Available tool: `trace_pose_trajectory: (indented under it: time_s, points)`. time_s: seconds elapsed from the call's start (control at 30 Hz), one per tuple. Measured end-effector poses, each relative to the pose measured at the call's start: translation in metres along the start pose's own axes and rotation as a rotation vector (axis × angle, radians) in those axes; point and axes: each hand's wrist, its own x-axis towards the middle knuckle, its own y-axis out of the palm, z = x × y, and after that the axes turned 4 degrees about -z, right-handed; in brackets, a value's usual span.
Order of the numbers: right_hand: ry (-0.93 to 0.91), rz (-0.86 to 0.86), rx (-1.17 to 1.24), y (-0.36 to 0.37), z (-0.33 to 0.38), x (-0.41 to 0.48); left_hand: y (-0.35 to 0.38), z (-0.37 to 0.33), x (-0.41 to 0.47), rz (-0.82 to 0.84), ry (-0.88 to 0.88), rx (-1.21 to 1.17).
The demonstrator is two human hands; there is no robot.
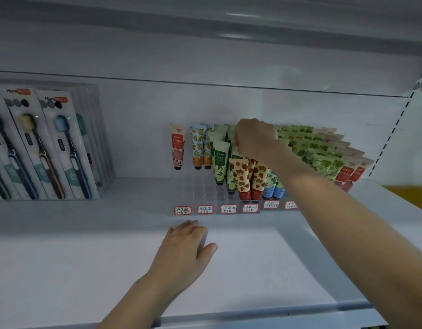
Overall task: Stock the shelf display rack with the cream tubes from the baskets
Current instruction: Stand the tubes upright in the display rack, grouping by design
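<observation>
The clear display rack (pixel 195 191) stands at the back of the white shelf (pixel 252 257), and it looks a good half stocked. Its right-hand columns are packed front to back with green leafy tubes (pixel 319 150) and, at the far right, red-labelled tubes (pixel 347 174). Toward the middle stand strawberry tubes (pixel 240 179), blue tubes (pixel 271 186) and green flower tubes (pixel 220 160). The left columns hold only a single pink tube (pixel 178 148) and a couple of orange-patterned tubes (pixel 198 148) in the back rows, with many bare slots in front of them above the handwritten labels (pixel 205 209). The right hand (pixel 255 138) reaches over the middle of the rack with its fingers curled downward at the tube tops behind the strawberry column. Whether it pinches a tube or only touches one cannot be told, since the knuckles hide the fingertips. The left hand (pixel 186 248) rests flat on the shelf just before the rack, fingers relaxed and holding nothing. The baskets are out of view, so how many tubes remain cannot be judged. Toothbrush packs (pixel 51 143) stand well apart at the left.
</observation>
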Motion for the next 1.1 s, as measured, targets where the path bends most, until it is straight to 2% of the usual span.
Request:
trace_pose_trajectory:
  time_s: [0.1, 0.47, 0.67, 0.87, 1.1]
  points:
    - [0.003, -0.015, -0.008, 0.001, -0.003, -0.002, 0.002, 0.002, 0.000, -0.002, 0.005, 0.005]
    - [0.021, 0.007, 0.263, 0.003, -0.017, -0.010, 0.001, 0.000, 0.001, -0.011, 0.022, -0.003]
    - [0.035, -0.095, 0.363, 0.003, -0.017, -0.010, 0.003, 0.001, 0.000, -0.040, 0.033, -0.003]
    - [-0.046, -0.313, 0.504, 0.004, -0.004, -0.033, -0.008, -0.009, -0.002, -0.170, 0.118, -0.057]
    - [-0.098, -0.287, 0.517, 0.014, 0.004, -0.078, -0.023, -0.025, -0.015, -0.363, 0.260, 0.003]
